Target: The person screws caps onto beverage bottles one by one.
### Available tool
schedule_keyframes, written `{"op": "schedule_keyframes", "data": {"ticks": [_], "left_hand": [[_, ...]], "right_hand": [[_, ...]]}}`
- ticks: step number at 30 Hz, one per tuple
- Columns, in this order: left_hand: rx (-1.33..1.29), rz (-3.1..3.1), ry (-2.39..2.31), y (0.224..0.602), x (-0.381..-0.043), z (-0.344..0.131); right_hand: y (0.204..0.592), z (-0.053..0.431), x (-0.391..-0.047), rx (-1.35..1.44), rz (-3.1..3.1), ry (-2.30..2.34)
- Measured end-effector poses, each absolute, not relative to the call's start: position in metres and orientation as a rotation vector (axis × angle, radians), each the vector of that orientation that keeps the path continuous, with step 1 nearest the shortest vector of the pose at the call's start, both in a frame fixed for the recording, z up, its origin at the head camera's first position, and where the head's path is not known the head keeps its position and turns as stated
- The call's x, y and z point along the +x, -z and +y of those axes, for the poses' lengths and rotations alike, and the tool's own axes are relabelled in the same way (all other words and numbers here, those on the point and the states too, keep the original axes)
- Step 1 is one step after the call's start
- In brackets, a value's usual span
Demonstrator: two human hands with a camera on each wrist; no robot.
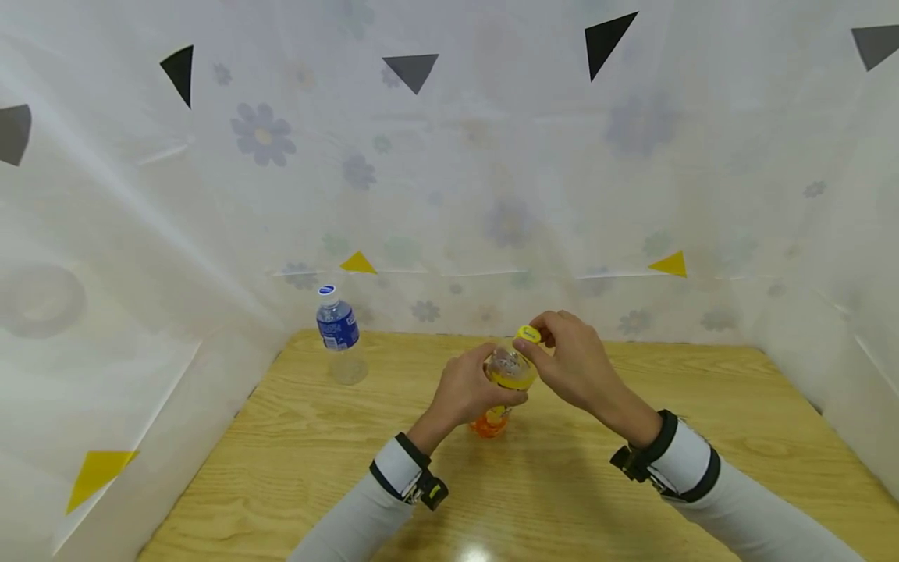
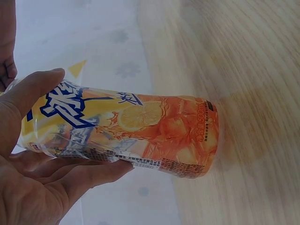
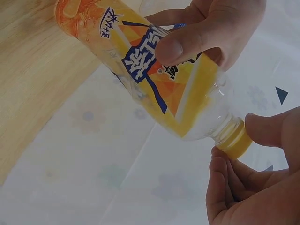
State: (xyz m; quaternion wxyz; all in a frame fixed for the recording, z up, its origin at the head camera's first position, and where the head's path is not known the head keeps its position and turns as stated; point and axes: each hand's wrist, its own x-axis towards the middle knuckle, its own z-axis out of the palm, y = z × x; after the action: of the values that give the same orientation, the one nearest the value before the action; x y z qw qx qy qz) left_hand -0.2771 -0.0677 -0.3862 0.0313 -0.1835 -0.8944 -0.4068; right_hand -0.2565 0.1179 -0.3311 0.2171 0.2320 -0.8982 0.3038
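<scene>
A clear plastic drink bottle [image 2: 154, 126] with a yellow and orange label leans over the wooden table, its cap end toward my right hand. My left hand [image 1: 469, 388] grips it round the upper body, thumb on one side and fingers on the other. On its neck sits a yellow cap [image 3: 236, 140], which my right hand [image 1: 574, 361] pinches between thumb and fingers. In the head view the bottle's lower part is partly hidden behind my left hand. The clear upper part below the cap shows no liquid.
A second clear bottle [image 1: 338, 328] with a blue label and white cap stands upright at the table's back left. The wooden table [image 1: 295, 460] meets white sheeting [image 1: 463, 179] printed with flowers and triangles at the back and sides.
</scene>
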Motion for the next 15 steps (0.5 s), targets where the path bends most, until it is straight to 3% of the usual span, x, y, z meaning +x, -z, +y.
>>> {"op": "schedule_keyframes", "data": {"ticks": [15], "left_hand": [[-0.575, -2.755, 1.255, 0.3858, -0.2770, -0.0679]], "right_hand": [[0.3226, 0.1202, -0.2526, 0.711, -2.563, -0.830]]}}
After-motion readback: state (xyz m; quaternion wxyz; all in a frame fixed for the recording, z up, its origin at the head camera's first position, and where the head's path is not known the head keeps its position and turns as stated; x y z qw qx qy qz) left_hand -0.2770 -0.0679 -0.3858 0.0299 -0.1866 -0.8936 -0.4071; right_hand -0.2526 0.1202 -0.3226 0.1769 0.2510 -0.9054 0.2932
